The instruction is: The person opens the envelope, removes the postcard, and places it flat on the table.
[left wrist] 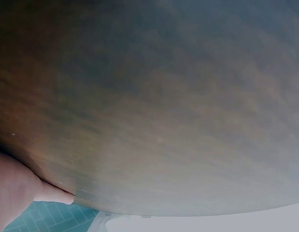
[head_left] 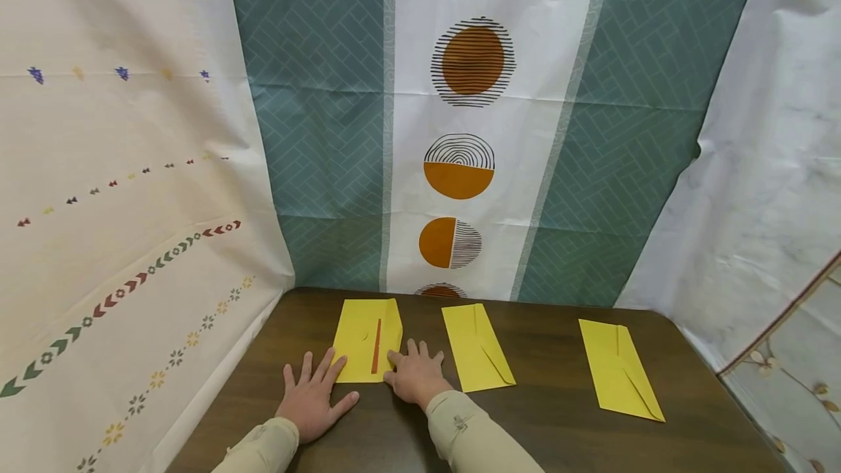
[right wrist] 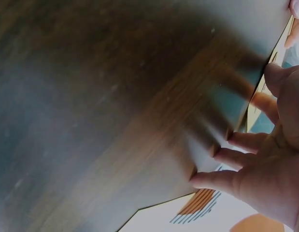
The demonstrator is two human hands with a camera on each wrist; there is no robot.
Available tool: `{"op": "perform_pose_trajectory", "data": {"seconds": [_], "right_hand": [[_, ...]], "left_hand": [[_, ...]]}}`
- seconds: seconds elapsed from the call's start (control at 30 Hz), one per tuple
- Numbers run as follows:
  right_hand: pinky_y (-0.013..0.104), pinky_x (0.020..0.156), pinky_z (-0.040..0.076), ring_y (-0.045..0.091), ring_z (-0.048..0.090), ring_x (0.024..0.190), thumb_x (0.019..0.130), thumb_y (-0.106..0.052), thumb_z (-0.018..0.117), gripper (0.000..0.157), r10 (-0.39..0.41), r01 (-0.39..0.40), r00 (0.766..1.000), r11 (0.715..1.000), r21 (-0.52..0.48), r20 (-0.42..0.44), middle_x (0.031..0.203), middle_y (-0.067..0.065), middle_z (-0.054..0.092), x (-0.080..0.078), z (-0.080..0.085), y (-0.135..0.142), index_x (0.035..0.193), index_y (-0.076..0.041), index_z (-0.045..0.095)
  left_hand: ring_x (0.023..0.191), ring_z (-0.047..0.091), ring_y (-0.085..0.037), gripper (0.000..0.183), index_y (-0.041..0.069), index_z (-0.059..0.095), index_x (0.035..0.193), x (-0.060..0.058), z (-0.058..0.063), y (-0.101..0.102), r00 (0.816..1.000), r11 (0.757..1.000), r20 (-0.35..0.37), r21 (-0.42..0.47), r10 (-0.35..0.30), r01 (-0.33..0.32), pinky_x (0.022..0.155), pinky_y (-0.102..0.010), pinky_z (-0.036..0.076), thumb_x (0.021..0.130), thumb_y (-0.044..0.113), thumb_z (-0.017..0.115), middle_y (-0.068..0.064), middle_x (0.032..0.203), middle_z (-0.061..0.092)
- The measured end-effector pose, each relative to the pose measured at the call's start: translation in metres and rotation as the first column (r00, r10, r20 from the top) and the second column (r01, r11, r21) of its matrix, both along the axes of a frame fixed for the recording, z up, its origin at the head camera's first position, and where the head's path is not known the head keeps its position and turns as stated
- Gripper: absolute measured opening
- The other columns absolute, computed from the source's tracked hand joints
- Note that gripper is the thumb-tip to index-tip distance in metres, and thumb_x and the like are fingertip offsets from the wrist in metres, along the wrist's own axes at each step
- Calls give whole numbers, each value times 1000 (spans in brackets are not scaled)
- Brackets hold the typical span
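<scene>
A yellow envelope lies on the brown table, with a red-orange strip along it and a flap at its right side, slightly raised. At the envelope's lower left edge my left hand rests with fingers spread, the index fingertip touching the paper. My right hand is at the lower right corner, thumb and index finger by the paper. In the right wrist view the other fingers of that hand reach down to the tabletop. The left wrist view shows mostly tabletop and part of the left hand.
Two more yellow envelopes lie to the right: one close beside my right hand, another near the right side of the table. A patterned curtain hangs behind the table, with light cloths at both sides.
</scene>
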State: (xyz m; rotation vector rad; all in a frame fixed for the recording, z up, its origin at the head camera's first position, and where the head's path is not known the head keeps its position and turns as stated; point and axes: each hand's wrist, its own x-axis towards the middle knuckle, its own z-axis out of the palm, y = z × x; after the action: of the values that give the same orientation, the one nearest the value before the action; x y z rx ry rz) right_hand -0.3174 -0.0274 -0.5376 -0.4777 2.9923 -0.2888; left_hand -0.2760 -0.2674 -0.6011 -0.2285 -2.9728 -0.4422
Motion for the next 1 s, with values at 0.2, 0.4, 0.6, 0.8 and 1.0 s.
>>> {"op": "perform_pose_trajectory", "data": {"seconds": [0.2,0.4,0.6,0.8,1.0], "right_hand": [[75,120,33,40,41,157,105,-51,63,47,29,-29,999,1000,-8,16,167,13,47,1,3,5,150,-37,63],[77,120,31,39,39,158,106,-51,62,47,37,-36,999,999,-12,33,169,12,45,-1,2,8,151,-40,61],[81,119,28,40,36,160,107,-52,58,48,49,-49,998,999,-6,37,171,12,42,-2,0,5,154,-41,58],[85,115,28,41,36,160,107,-52,58,48,36,-36,999,999,0,8,170,11,43,-11,-7,1,154,-41,57],[88,114,24,46,31,161,105,-56,60,54,5,-4,999,1000,-21,31,171,12,41,-19,-4,3,156,-39,56]], "left_hand": [[160,20,-59,89,22,42,165,0,-1,-1,1000,1000,-15,-8,2,-3,117,-88,3,98,80,49,-12,177,30],[160,21,-59,92,19,42,166,0,-2,0,1000,1000,-27,-17,4,-5,117,-87,3,98,81,48,-13,177,31],[160,19,-59,92,18,42,166,2,0,-3,1000,1000,2,-4,11,-11,117,-88,1,98,80,50,-13,177,30],[162,17,-58,91,19,41,166,2,1,-5,1000,1000,28,6,9,-9,118,-87,1,98,79,50,-12,178,29],[161,19,-57,90,20,42,166,1,4,0,1000,1000,16,-14,3,-3,119,-87,3,98,79,50,-11,177,30]]}}
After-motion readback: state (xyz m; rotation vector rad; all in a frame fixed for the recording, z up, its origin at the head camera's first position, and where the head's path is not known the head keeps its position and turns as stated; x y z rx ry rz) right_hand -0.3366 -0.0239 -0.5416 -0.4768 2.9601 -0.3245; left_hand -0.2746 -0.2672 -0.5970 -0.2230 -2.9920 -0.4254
